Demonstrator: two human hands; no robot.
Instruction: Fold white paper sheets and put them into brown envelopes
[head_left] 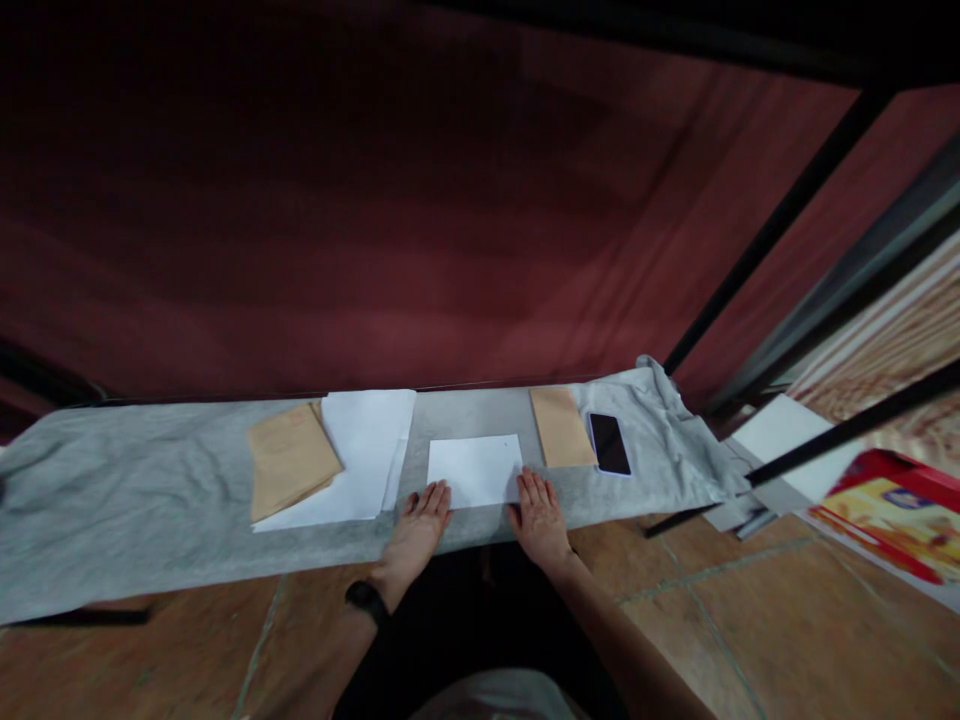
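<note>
A white sheet of paper (474, 470), smaller than the sheets in the stack beside it, lies flat on the grey cloth in front of me. My left hand (424, 512) rests palm down at its near left corner, fingers stretched out. At the near right corner my right hand (538, 512) lies flat too, its fingertips on or beside the paper's edge. To the left is a stack of white paper (367, 440), partly covered by several brown envelopes (292, 455). A single brown envelope (561, 428) lies to the right of the sheet.
A smartphone (610, 444) lies right of the single envelope. The narrow table is draped with a wrinkled grey cloth (165, 490). A dark red panel (375, 250) rises behind it. Black metal bars (780, 230) and a red and yellow box (900, 515) stand at the right.
</note>
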